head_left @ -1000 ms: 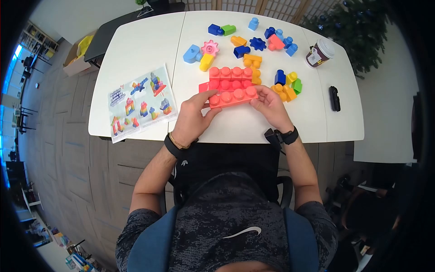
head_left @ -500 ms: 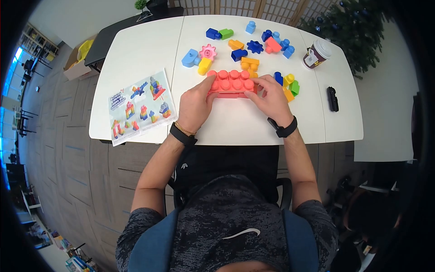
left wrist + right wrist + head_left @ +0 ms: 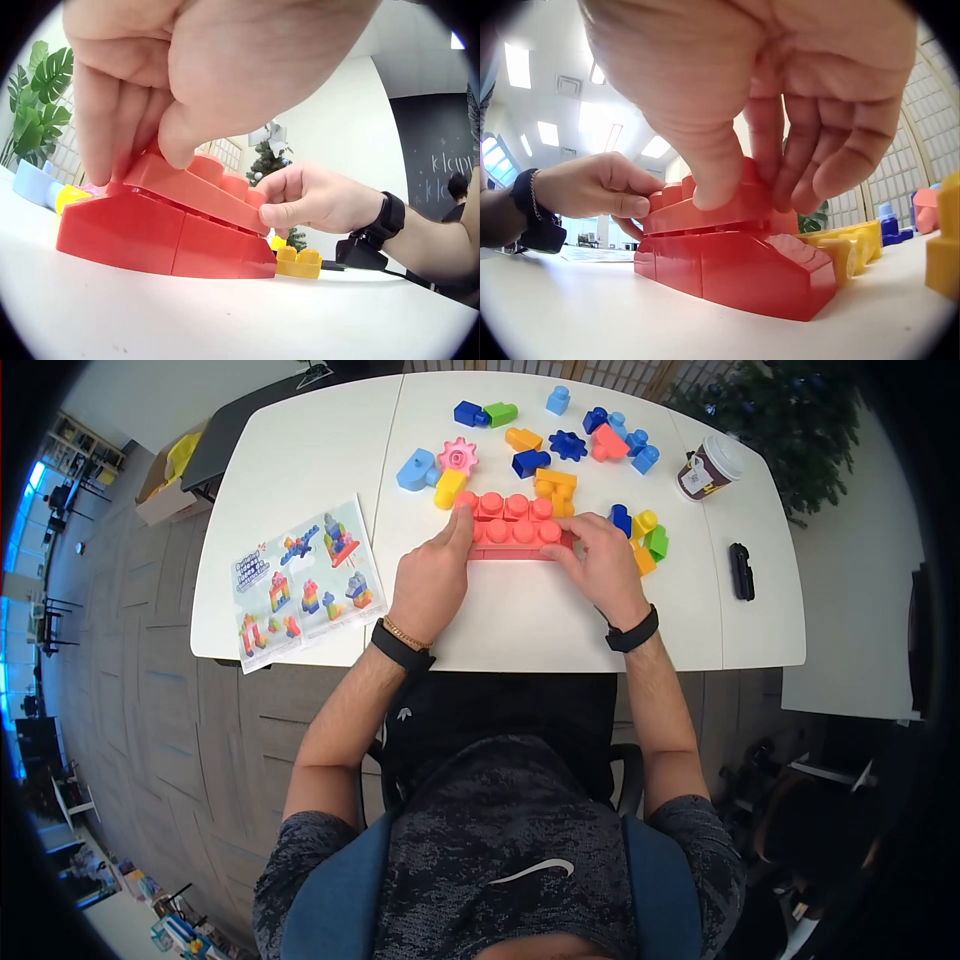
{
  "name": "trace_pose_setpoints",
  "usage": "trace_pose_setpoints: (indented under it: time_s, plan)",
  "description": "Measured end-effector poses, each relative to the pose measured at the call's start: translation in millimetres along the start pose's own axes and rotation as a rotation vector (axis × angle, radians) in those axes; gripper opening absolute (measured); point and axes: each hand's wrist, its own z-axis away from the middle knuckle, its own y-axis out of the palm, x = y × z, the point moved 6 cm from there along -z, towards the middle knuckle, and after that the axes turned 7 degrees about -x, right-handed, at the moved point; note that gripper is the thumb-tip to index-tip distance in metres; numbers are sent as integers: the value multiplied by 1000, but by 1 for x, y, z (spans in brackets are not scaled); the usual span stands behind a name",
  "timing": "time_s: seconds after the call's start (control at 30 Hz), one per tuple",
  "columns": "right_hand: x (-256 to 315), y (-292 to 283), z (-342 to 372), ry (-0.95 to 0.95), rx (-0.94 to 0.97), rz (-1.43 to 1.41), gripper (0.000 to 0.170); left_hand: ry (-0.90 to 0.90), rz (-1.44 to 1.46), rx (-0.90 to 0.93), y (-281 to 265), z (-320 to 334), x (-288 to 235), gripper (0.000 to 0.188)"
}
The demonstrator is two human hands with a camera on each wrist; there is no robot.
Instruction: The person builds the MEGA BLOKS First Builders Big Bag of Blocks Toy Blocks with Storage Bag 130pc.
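A long coral-red toy building block (image 3: 512,532) with two rows of studs sits over a darker red base (image 3: 120,234) with sloped ends. My left hand (image 3: 432,582) grips the block's left end, thumb on the near side and fingers on the far side. At the other end my right hand (image 3: 607,575) pinches it the same way. In the right wrist view a thin gap shows between the block and the base (image 3: 739,274), which stands on the table. Just behind are yellow-orange arch blocks (image 3: 555,484).
Behind lie a pink gear (image 3: 458,456), a dark blue gear (image 3: 568,445) and several blue, green and yellow blocks. An instruction sheet (image 3: 305,585) lies on the left. At right are a lidded paper cup (image 3: 708,470) and a black object (image 3: 741,572).
The coral-red block, held nearer to me in front of the base, has moved away from me and over it. Both hands keep hold of its ends. The head view has shifted slightly.
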Motion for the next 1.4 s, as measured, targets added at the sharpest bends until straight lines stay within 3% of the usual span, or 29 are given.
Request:
trace_pose_setpoints:
  time_s: [0.17,0.27,0.33,0.47,0.57,0.63,0.93,1.17,1.33,1.4]
  plan:
    - [-3,4,0,-16,-4,25,37,-18,-62,77,6,1,2,56]
    - [-8,6,-1,5,14,-7,34,59,-70,-5,6,1,0,58]
    - [-4,1,-2,-75,-24,7,33,175,-114,-84,3,-1,-4,58]
    - [-1,1,-4,-236,-108,33,35,152,-138,-53,2,-2,-1,55]
    - [-6,5,-5,-167,-47,-7,41,149,-47,28,8,-1,3,57]
    - [-14,10,-7,31,51,-75,50,176,-101,45,6,-4,0,61]
    - [-13,4,-8,-45,36,179,66,58,119,91,3,-20,10,65]
    - [-37,-9,-19,23,77,116,59,74,193,49,-8,-25,8,64]
    - [-52,-9,-32,-242,107,189,47,245,53,84,-5,-31,2,66]
    - [-56,-4,-38,-179,208,237,47,225,54,14,-13,-32,-1,62]
